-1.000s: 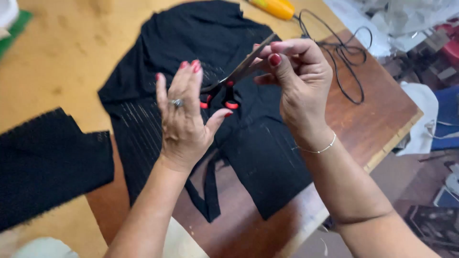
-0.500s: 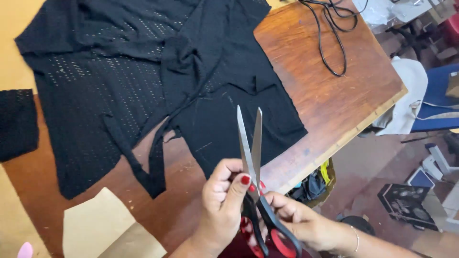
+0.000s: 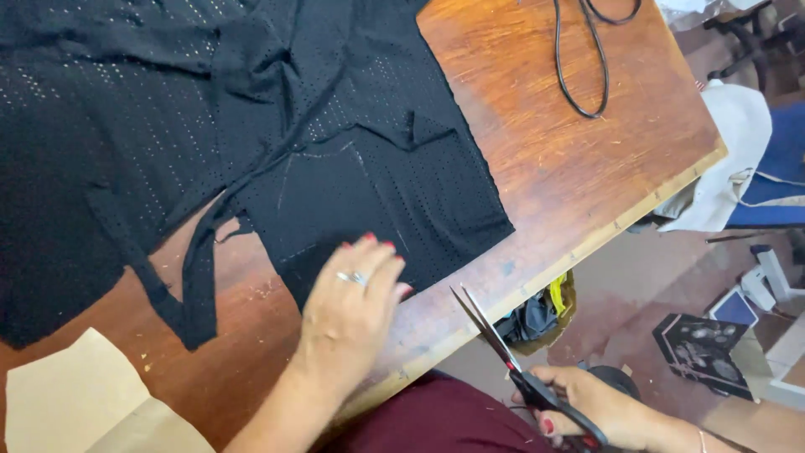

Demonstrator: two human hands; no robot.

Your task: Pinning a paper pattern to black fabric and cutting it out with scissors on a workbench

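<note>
The left hand (image 3: 352, 315) lay flat, fingers spread wide, on the near edge of the black perforated fabric (image 3: 377, 193), pinning it to the wooden counter (image 3: 579, 168) close to the counter's front edge. The right hand (image 3: 599, 411) was off the counter, low beside the lap, closed around the handles of the scissors (image 3: 503, 356), whose blades stood slightly parted and pointed up toward the counter edge and the left hand. The likeliest trouble, as it seemed, lay in those open points: brought up to the cloth on that line, they could nick the spread fingers (image 3: 377, 252) or snag the loose weave short of the faint chalk line (image 3: 335, 155). The cloth's corner reached almost to the counter's edge, so a tug might slide it off the mark or bunch it under the palm, and the dangling strip (image 3: 197, 277) could be caught between the blades by mistake. A black cord (image 3: 579, 75) looped on the far part of the counter, well apart from the work. A tan paper piece (image 3: 84, 394) lay at the near left corner. On the floor to the right sat a dark flat box (image 3: 700, 352) with a pale pattern on its lid; any label on it was too small to tell.
</note>
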